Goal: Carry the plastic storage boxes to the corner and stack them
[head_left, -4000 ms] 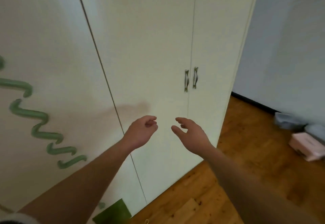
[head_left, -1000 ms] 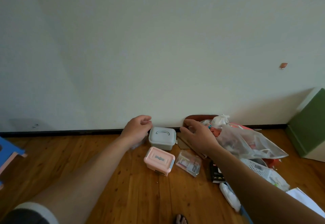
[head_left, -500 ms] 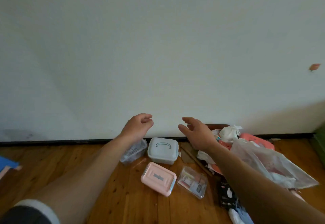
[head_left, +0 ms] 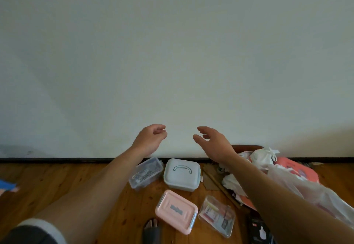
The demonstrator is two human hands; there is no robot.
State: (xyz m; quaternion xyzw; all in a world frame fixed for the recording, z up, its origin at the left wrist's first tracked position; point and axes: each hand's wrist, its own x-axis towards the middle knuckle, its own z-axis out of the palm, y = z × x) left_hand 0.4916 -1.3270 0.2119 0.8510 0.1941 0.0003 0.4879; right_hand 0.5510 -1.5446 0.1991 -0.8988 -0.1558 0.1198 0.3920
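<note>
Closing in on the boxes is the change. Four seconds ago I faced a wardrobe. A second ago the boxes lay small at the foot of the wall point(head_left: 172, 52). Now they sit larger and lower in the frame, and my foot point(head_left: 151, 226) shows at the bottom edge, just beside the pink box point(head_left: 176, 211). I judge the walk over is done and the first pick-up comes next; nothing has been lifted or stacked yet.

All four boxes lie on the floor point(head_left: 57, 182) at lower centre. The grey box point(head_left: 182, 174), with its handle on top, sits near the skirting. A clear box point(head_left: 146, 173) is just beside it on the left, partly under my left forearm. The pink box is in front of the grey one, and a flat clear box point(head_left: 217, 215) is to the right of the pink one. A heap with a plastic bag point(head_left: 306, 188) crowds the lower right. No corner shows in the frame.

Both arms reach forward at mid-frame, well above the boxes, as before. My left hand point(head_left: 151, 138) has its fingers point(head_left: 160, 128) loosely curled towards the thumb, holding nothing. My right hand point(head_left: 212, 144) is spread, palm turned inward, fingers point(head_left: 204, 129) relaxed and empty.
</note>
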